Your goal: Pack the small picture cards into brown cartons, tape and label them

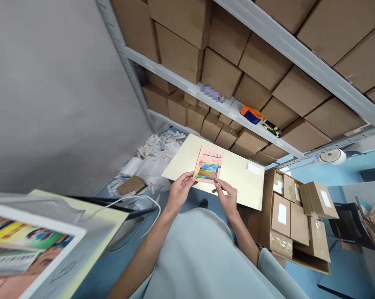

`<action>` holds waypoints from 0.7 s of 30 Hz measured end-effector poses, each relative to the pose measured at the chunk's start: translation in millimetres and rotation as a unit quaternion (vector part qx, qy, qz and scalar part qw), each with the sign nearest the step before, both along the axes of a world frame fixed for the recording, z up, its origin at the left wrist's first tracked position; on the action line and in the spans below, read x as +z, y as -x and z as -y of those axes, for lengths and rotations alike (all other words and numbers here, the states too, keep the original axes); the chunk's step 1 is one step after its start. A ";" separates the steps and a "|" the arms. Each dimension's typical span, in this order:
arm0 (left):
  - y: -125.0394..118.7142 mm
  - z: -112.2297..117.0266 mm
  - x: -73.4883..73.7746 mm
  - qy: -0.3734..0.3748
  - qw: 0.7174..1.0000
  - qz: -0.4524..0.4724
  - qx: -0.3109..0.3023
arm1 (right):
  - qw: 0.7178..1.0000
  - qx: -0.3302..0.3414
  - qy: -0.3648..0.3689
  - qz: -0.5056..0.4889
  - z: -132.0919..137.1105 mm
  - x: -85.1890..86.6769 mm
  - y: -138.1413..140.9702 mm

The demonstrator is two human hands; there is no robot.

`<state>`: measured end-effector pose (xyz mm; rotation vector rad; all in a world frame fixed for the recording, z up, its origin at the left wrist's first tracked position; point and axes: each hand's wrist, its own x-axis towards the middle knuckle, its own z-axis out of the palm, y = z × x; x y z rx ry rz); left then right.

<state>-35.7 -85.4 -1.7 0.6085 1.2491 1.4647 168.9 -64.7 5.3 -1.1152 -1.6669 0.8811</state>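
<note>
A small pink booklet (208, 169), or a thin pack like one, is held up over the pale yellow table (242, 189). Its face has a title across the top and a field-and-sky picture with a rainbow-coloured border below. My left hand (180, 192) pinches the lower left corner between thumb and fingers. At the lower right corner, my right hand (227, 197) grips the edge with its thumb and fingertips. A small white item (253, 168) lies farther right on the tabletop.
Metal shelves (175, 74) packed with cardboard boxes rise behind the table. An orange-and-blue tape dispenser (251, 114) and cutters (271, 128) sit on a shelf edge. A large carton (267, 207) of boxes stands right; a screen (28, 253) is left. Crumpled white material (162, 145) covers the floor corner.
</note>
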 end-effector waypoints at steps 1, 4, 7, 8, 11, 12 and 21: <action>-11.3 -15.2 -0.6 -0.004 1.000 -0.007 -0.009 | 1.000 -0.011 0.017 -0.017 -13.3 2.1 -9.9; -36.9 -54.1 -0.1 -0.011 0.998 -0.032 -0.046 | 0.997 -0.037 0.029 -0.057 -49.2 8.3 -37.7; -50.1 -85.0 3.5 -0.018 0.994 -0.056 -0.092 | 0.995 -0.061 0.019 -0.071 -76.2 12.5 -57.6; -52.4 -94.1 5.3 -0.021 0.992 -0.060 -0.107 | 0.995 -0.069 0.016 -0.071 -82.8 13.5 -61.5; -56.1 -118.8 12.8 -0.020 0.988 -0.070 -0.135 | 0.992 -0.097 0.015 -0.076 -95.8 16.7 -64.9; -56.6 -126.2 16.2 -0.017 0.987 -0.072 -0.140 | 0.991 -0.110 0.019 -0.078 -98.4 18.0 -63.8; -45.5 -170.2 52.2 -0.046 0.982 -0.012 -0.182 | 0.981 -0.195 0.006 0.008 -119.3 34.1 -36.5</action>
